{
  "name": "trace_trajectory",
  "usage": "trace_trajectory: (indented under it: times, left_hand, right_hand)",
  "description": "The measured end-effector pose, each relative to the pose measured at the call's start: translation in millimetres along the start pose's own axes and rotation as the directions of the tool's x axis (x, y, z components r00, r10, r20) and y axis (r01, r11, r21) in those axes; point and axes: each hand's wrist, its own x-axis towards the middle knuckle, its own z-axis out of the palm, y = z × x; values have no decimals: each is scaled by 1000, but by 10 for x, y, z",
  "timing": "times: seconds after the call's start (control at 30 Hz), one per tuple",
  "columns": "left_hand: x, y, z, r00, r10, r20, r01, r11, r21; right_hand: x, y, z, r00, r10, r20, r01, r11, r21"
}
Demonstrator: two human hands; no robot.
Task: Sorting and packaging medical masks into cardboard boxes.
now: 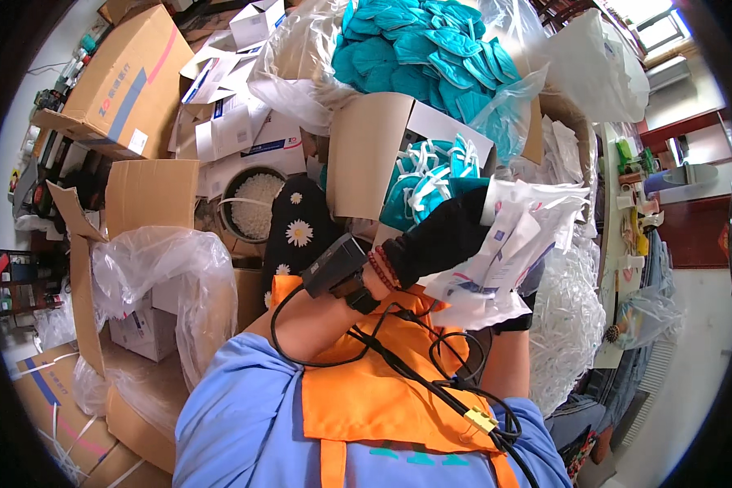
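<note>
The white packets (500, 256) sit in a loose bundle between the two hands, just right of the box (370, 154) of teal masks (427, 183) and near the white pile (563, 325). Handling them well probably calls for light, even support from both sides, since the thin film looks easy to crumple and the uneven edges could let one slide free; squaring those edges would steady the bundle. Clearance matters too: the white loops could snag a finger, and the cables (382, 350) lie close below. The left forearm (305, 321) slants up across the body to the right, bringing the black-gloved left hand (447, 232) against the packets' near-left side. The right forearm (508, 366) rises steeply, the right hand (516, 315) mostly hidden behind them. Fingertips are covered on both, so I cannot tell whether either grip pinches or merely supports.
</note>
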Motion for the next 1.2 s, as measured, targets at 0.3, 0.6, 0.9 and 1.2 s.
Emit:
trace_trajectory:
  times: [0.3, 0.6, 0.9, 1.2]
  left_hand:
    - [-15, -70, -48, 972, -218, -83, 216, 976, -32]
    - [-108, -111, 21, 972, -227, -51, 212, 954, -212]
    - [-5, -33, -144, 896, -253, -366, 231, 967, -103]
    - [68, -464, -210, 884, -167, -437, 296, 923, 246]
  right_hand:
    - [6, 17, 20, 1000, 16, 15, -16, 999, 43]
    - [25, 12, 43, 999, 28, 26, -30, 997, 72]
    - [8, -23, 38, 998, 47, 35, -50, 995, 91]
    - [-12, -14, 61, 997, 63, 47, -68, 989, 130]
